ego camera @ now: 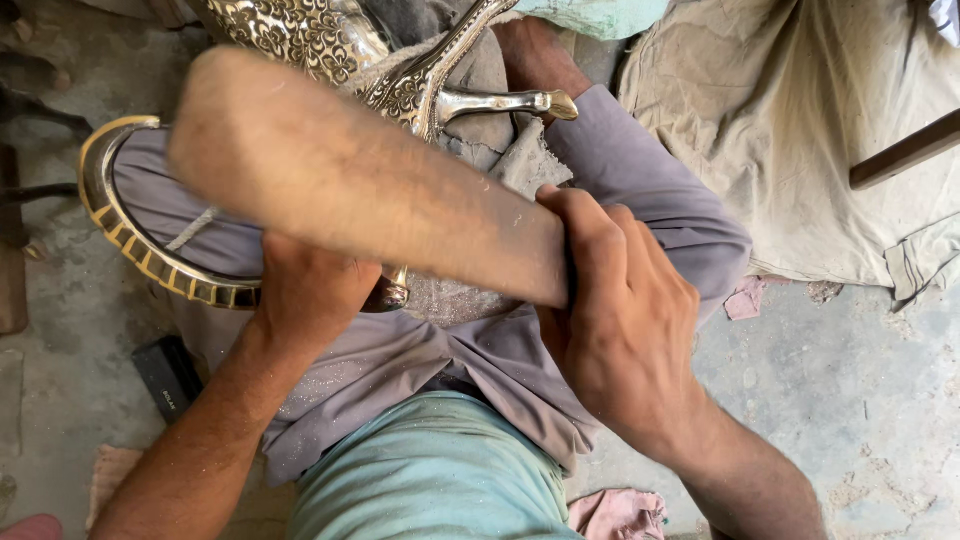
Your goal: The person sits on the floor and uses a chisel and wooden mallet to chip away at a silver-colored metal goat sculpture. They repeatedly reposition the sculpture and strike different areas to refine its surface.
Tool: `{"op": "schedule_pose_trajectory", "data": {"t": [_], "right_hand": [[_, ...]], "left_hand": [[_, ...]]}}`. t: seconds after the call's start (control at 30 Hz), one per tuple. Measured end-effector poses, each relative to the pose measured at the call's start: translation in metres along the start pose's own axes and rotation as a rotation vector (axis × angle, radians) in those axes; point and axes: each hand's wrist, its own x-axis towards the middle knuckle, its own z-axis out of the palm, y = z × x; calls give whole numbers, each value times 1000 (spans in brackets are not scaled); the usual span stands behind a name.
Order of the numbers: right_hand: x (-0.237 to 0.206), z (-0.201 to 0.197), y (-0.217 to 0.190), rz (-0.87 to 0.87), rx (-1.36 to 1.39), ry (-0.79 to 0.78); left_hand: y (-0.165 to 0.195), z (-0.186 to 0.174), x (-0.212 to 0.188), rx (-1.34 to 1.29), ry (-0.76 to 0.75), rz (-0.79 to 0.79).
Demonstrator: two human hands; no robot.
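- Shirt, pale green, nearest the camera; grey trousers beyond it, dusted with fine filings across the lap.
- Right hand, right of centre: fingers wrapped tight around the near end of a wooden block, thumb on top. The grip looks firm; holding this far back gives leverage, so the wrist is best kept locked.
- Wooden block, broad and blurred, slanting from that hand up and left over the lap.
- Left hand, left of centre, partly under the block: closed around the lower part of an ornate brass piece, steadying it on the thigh. Its fingers are best kept clear of the block's path.
- Ornate brass piece, farther off, engraved with floral work, with a plain polished spout-like arm pointing right.
- Curved brass rim, ribbed, arcing at the left around the knee.
- Cloth sheet, beige, far right on the concrete floor.
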Motion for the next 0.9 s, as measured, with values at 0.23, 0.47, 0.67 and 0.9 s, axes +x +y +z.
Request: {"op": "schedule_pose_trajectory", "data": {"t": [0.23, 0.47, 0.67, 0.9], "right_hand": [[-1, 0, 2, 8, -176, -58], [4, -3, 7, -3, -91, -56], [5, -3, 13, 24, -106, -43], [9, 12, 30, 61, 83, -29]], "left_hand": [[7, -8, 8, -21, 3, -28], [20, -18, 22, -46, 18, -34], [27, -24, 28, -94, -23, -63], [21, -25, 30, -102, -81, -65]]}}
